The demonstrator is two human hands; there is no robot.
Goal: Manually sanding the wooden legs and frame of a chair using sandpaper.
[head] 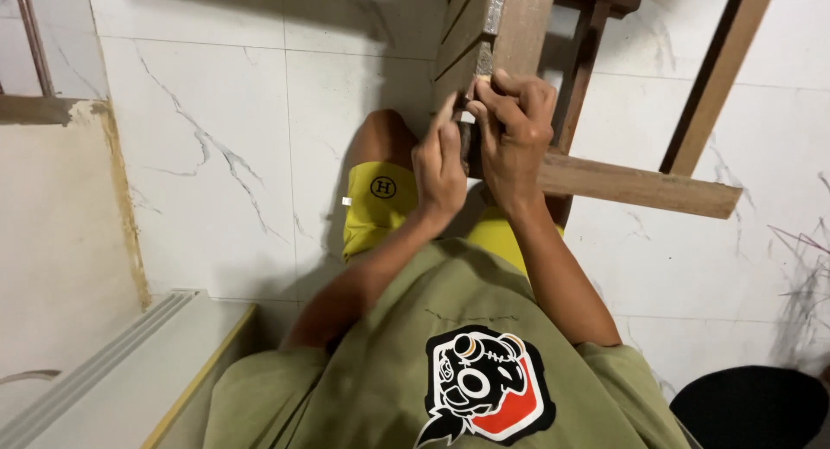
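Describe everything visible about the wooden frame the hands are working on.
The wooden frame is brown, built of plain slats joined at angles: a wide grooved board at top, thinner legs behind, and one crosspiece running right. It stands on the white marbled tile floor. Both the left hand and right hand press against its lower edge.

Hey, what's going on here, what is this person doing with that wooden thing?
A person crouches on a white marble-patterned tiled floor with both hands at the corner of a wooden frame. The right hand grips the frame's edge while the left hand presses in beside it, pinching something small and dark that cannot be made out. A wooden crosspiece runs off to the right.
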